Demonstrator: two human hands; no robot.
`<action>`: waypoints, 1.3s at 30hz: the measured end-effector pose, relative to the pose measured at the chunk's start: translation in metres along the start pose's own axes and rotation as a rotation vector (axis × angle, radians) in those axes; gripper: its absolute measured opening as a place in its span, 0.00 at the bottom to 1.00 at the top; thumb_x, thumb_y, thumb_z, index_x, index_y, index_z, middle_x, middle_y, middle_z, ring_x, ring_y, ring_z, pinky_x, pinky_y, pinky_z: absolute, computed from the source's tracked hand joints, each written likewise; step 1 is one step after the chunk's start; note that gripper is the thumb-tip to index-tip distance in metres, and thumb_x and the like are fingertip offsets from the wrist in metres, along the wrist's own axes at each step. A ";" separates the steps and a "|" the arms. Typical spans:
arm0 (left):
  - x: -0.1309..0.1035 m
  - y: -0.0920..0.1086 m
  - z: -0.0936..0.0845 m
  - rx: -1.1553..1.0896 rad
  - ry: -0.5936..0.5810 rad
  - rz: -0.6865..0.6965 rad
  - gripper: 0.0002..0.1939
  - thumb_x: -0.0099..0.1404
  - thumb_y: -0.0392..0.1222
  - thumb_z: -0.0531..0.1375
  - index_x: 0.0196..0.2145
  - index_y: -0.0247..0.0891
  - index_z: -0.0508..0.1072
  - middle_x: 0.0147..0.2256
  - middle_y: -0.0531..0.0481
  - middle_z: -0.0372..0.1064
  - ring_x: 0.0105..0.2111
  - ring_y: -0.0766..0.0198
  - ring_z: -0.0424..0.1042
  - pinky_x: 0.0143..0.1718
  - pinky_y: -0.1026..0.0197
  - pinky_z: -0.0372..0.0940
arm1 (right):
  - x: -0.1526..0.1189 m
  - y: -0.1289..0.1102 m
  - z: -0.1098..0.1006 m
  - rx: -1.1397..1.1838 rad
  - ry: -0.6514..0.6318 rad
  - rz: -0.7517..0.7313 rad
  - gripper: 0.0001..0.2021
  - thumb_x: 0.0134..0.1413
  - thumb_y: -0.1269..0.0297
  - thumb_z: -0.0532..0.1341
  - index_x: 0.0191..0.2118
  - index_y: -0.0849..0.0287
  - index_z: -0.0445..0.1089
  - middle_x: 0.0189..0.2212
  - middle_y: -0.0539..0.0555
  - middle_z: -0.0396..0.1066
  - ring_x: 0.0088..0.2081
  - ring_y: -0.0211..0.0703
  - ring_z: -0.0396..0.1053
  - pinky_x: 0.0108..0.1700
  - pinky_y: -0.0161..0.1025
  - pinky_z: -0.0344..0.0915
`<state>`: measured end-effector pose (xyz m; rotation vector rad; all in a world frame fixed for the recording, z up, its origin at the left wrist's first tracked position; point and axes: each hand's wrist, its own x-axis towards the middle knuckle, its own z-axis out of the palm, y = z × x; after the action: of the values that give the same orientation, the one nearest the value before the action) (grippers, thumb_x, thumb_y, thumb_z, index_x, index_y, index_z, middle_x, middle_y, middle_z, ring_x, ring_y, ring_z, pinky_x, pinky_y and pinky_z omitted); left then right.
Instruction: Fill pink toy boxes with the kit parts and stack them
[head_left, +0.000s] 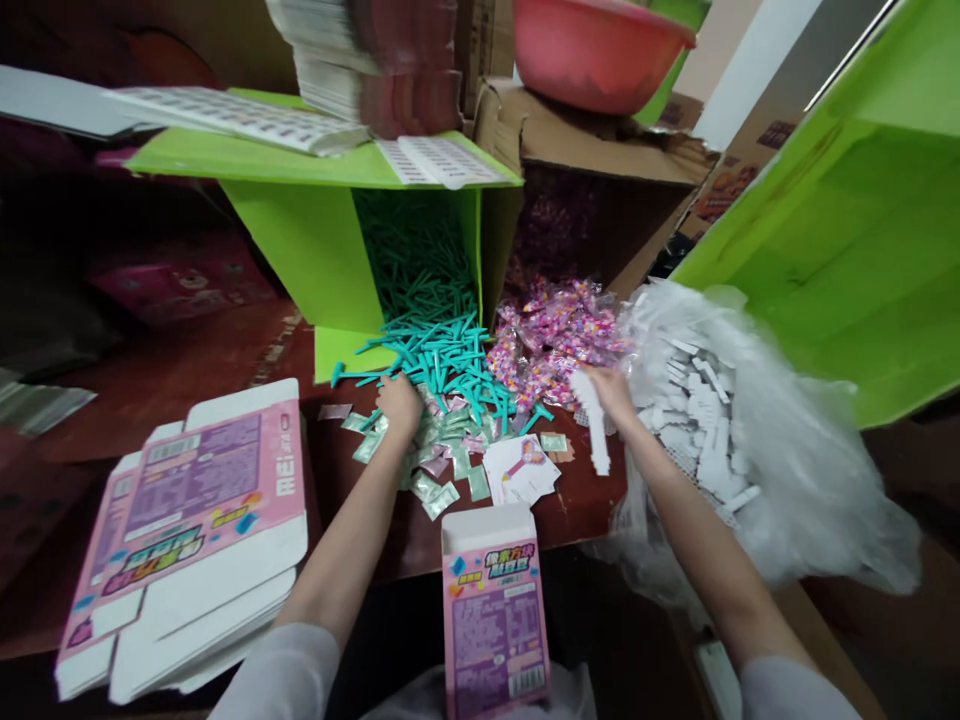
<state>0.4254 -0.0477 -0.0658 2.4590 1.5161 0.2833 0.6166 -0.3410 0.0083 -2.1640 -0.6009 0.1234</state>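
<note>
My left hand (400, 405) is at the left edge of the teal T-shaped plastic sticks (442, 355), over some small foil sachets (450, 440). Its fingers are curled together, and whatever they may grip is hidden. My right hand (611, 395) is closed on the top of a long white plastic piece with a jagged edge (595, 425), which hangs down from the fingers. Just beyond that hand lie pink patterned clear packets (555, 335). An upright pink box with its top flap raised (495, 610) stands close to my body, between my forearms.
Flattened pink cartons (202, 520) are stacked at left. White printed cards (523, 470) lie by the sachets. At right, a clear plastic bag (795, 480) holds white pieces. A green bin (300, 250), a cardboard box (607, 150) and a red basin (600, 55) rise behind.
</note>
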 end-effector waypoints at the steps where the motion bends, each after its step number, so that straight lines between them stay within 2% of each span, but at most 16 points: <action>1: -0.001 -0.004 0.002 -0.002 0.004 0.032 0.15 0.65 0.38 0.50 0.43 0.29 0.73 0.43 0.31 0.64 0.39 0.49 0.69 0.35 0.54 0.63 | 0.006 -0.001 0.011 -0.120 0.032 -0.001 0.18 0.48 0.50 0.58 0.34 0.62 0.73 0.26 0.58 0.72 0.32 0.51 0.69 0.36 0.44 0.64; 4: 0.000 -0.017 0.004 -0.002 0.018 0.111 0.17 0.65 0.37 0.48 0.43 0.32 0.73 0.43 0.34 0.64 0.40 0.52 0.69 0.37 0.56 0.62 | 0.016 0.000 0.035 -0.516 0.015 0.010 0.17 0.45 0.52 0.63 0.37 0.60 0.73 0.34 0.61 0.74 0.39 0.55 0.71 0.41 0.44 0.63; 8: 0.004 -0.026 0.004 -0.007 0.052 0.153 0.19 0.66 0.39 0.46 0.47 0.35 0.72 0.44 0.37 0.64 0.40 0.54 0.69 0.37 0.58 0.62 | 0.023 0.000 0.058 -0.646 0.024 0.010 0.23 0.49 0.44 0.60 0.40 0.61 0.72 0.36 0.64 0.74 0.41 0.55 0.71 0.42 0.43 0.64; 10: 0.006 -0.027 0.004 -0.023 0.064 0.154 0.19 0.66 0.42 0.47 0.49 0.36 0.71 0.44 0.36 0.64 0.41 0.53 0.69 0.38 0.57 0.62 | 0.027 0.001 0.068 -0.654 -0.013 -0.021 0.26 0.50 0.43 0.59 0.45 0.60 0.71 0.38 0.63 0.74 0.43 0.55 0.71 0.42 0.43 0.64; 12: 0.009 -0.027 0.005 -0.035 0.013 0.107 0.19 0.65 0.44 0.51 0.49 0.35 0.71 0.45 0.34 0.65 0.42 0.49 0.70 0.38 0.56 0.63 | 0.031 0.005 0.076 -0.625 -0.101 -0.056 0.25 0.50 0.45 0.60 0.49 0.57 0.70 0.39 0.61 0.75 0.43 0.54 0.71 0.42 0.42 0.64; 16: 0.015 -0.028 0.007 -0.038 -0.115 -0.003 0.18 0.59 0.44 0.59 0.42 0.27 0.74 0.39 0.29 0.69 0.39 0.44 0.72 0.35 0.53 0.63 | 0.035 0.016 0.081 -0.566 -0.191 -0.078 0.19 0.50 0.50 0.61 0.45 0.53 0.74 0.39 0.56 0.76 0.43 0.51 0.72 0.43 0.41 0.64; 19: 0.014 -0.030 0.003 -0.061 -0.081 -0.005 0.17 0.59 0.46 0.59 0.39 0.28 0.75 0.37 0.29 0.71 0.39 0.44 0.72 0.36 0.54 0.64 | 0.037 0.026 0.077 -0.506 -0.205 -0.094 0.24 0.47 0.47 0.62 0.48 0.53 0.72 0.41 0.55 0.75 0.43 0.51 0.71 0.44 0.42 0.64; 22: 0.003 -0.029 -0.011 -0.091 -0.012 0.004 0.18 0.63 0.48 0.54 0.43 0.33 0.75 0.41 0.33 0.71 0.41 0.47 0.72 0.37 0.55 0.63 | 0.043 0.035 0.074 -0.421 -0.231 -0.108 0.26 0.43 0.49 0.65 0.49 0.54 0.71 0.39 0.55 0.76 0.39 0.50 0.71 0.41 0.42 0.65; 25: -0.019 -0.027 -0.036 -0.248 0.145 0.059 0.19 0.65 0.50 0.52 0.44 0.36 0.76 0.43 0.38 0.70 0.42 0.52 0.71 0.41 0.57 0.63 | 0.048 0.043 0.073 -0.320 -0.216 -0.090 0.20 0.40 0.55 0.66 0.40 0.60 0.75 0.32 0.55 0.76 0.33 0.46 0.71 0.37 0.39 0.65; 27: -0.044 -0.025 -0.054 -0.513 0.233 0.114 0.20 0.63 0.53 0.55 0.40 0.36 0.77 0.39 0.42 0.72 0.39 0.55 0.71 0.41 0.59 0.63 | 0.049 0.045 0.072 -0.241 -0.192 -0.072 0.15 0.39 0.56 0.65 0.32 0.63 0.75 0.27 0.54 0.74 0.29 0.43 0.70 0.33 0.37 0.64; 28: -0.059 -0.023 -0.062 -0.678 0.216 0.119 0.21 0.61 0.55 0.56 0.37 0.35 0.78 0.34 0.44 0.73 0.36 0.57 0.72 0.38 0.60 0.64 | 0.047 0.045 0.071 -0.199 -0.178 -0.063 0.14 0.40 0.56 0.65 0.29 0.63 0.74 0.24 0.53 0.73 0.27 0.42 0.69 0.32 0.36 0.64; 30: -0.092 -0.019 -0.070 -0.999 0.010 0.050 0.24 0.58 0.59 0.57 0.32 0.33 0.77 0.24 0.48 0.69 0.24 0.63 0.69 0.28 0.63 0.63 | 0.041 0.044 0.065 -0.115 -0.134 -0.051 0.14 0.41 0.55 0.63 0.26 0.63 0.72 0.23 0.52 0.72 0.26 0.41 0.68 0.30 0.35 0.63; 32: -0.125 -0.015 -0.067 -1.225 -0.269 -0.061 0.26 0.56 0.62 0.57 0.29 0.32 0.74 0.17 0.52 0.63 0.15 0.68 0.62 0.19 0.65 0.59 | 0.031 0.040 0.054 -0.050 -0.068 -0.043 0.15 0.42 0.53 0.61 0.29 0.62 0.71 0.24 0.52 0.72 0.26 0.40 0.68 0.29 0.34 0.62; 34: -0.154 -0.012 -0.054 -1.324 -0.406 -0.136 0.24 0.54 0.62 0.59 0.30 0.34 0.72 0.16 0.54 0.62 0.14 0.69 0.61 0.17 0.65 0.58 | 0.018 0.033 0.038 0.016 0.034 -0.048 0.16 0.43 0.52 0.61 0.31 0.62 0.70 0.24 0.51 0.71 0.27 0.40 0.68 0.29 0.34 0.62; 37: -0.185 -0.012 -0.029 -1.293 -0.297 -0.174 0.18 0.54 0.56 0.61 0.29 0.37 0.70 0.19 0.54 0.65 0.18 0.65 0.68 0.21 0.64 0.63 | -0.007 0.022 0.012 0.180 0.262 -0.079 0.15 0.40 0.53 0.64 0.29 0.62 0.70 0.21 0.49 0.69 0.24 0.38 0.66 0.28 0.34 0.59; 39: -0.198 -0.015 -0.018 -1.189 -0.208 -0.094 0.15 0.57 0.54 0.59 0.25 0.38 0.69 0.21 0.52 0.67 0.22 0.65 0.70 0.26 0.63 0.65 | -0.026 0.014 -0.005 0.288 0.375 -0.090 0.14 0.38 0.55 0.66 0.27 0.61 0.70 0.19 0.47 0.66 0.21 0.36 0.62 0.25 0.33 0.57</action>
<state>0.3196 -0.2161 -0.0614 1.4040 0.9138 0.6480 0.6009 -0.3635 -0.0025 -1.8160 -0.4319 -0.2275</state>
